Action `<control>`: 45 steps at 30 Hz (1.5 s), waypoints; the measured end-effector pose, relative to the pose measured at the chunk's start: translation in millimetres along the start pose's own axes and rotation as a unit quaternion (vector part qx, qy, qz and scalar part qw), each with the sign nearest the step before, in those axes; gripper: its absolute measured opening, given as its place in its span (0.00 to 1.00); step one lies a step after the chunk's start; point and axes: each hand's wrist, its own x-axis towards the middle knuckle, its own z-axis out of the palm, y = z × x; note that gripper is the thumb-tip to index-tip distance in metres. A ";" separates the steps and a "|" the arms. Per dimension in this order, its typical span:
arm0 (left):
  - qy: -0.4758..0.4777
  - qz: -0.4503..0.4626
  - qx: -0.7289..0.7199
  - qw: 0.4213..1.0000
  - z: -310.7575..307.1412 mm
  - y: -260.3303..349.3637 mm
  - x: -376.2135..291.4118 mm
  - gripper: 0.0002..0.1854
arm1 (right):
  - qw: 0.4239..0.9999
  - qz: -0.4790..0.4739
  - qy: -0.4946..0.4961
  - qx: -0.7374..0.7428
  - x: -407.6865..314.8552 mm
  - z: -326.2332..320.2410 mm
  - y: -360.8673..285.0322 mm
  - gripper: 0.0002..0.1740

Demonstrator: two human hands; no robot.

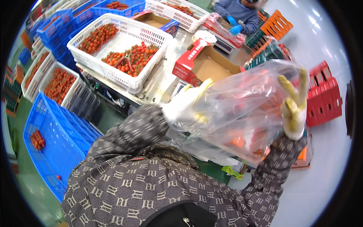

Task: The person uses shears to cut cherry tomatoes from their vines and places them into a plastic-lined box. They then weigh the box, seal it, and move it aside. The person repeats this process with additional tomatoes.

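Note:
A clear plastic bag [241, 99] is stretched out between my two hands, over the front of the worktable. My left hand [183, 106], in a white glove with yellow fingers, holds its left side. At the other side my right hand [293, 113], gloved alike, holds the film with two fingers spread in a V; the bag partly covers these fingertips. Just beyond the bag lies an open red cardboard tomato box [184, 66] with a bare brown inside, on what appears to be a scale [179, 86]. Red and orange shapes show blurred through the film.
A white crate [136, 82] of cherry tomatoes on the vine stands on the table [158, 85]. Blue crates [62, 142] and white crates [72, 99] stack at left, red boxes [326, 96] at right. Across the table a person in blue gloves [234, 25] handles a bagged box [224, 31].

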 end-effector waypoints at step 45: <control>-0.180 -0.086 0.080 0.977 15.3 -206.6 149.4 0.27 | 0.645 0.170 0.124 -0.734 109.3 52.6 254.0 0.10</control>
